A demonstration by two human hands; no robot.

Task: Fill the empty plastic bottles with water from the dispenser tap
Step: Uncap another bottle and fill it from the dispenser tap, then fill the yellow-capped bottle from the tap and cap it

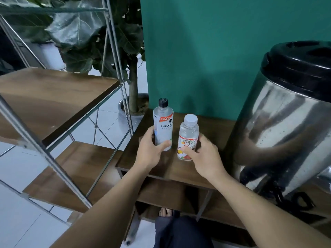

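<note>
Two capped plastic bottles stand upright on a dark wooden table. The taller bottle has a black cap and a white label; my left hand curls round its lower part, thumb across the front. The shorter bottle has a white cap and a fruit-print label; my right hand grips its lower half from the right. The steel water dispenser with a black lid stands at the right, its black tap low at the front.
A metal-framed shelf unit with wooden boards stands to the left. A potted plant sits behind it by the green wall. A lower shelf runs under the table. White tiled floor lies below.
</note>
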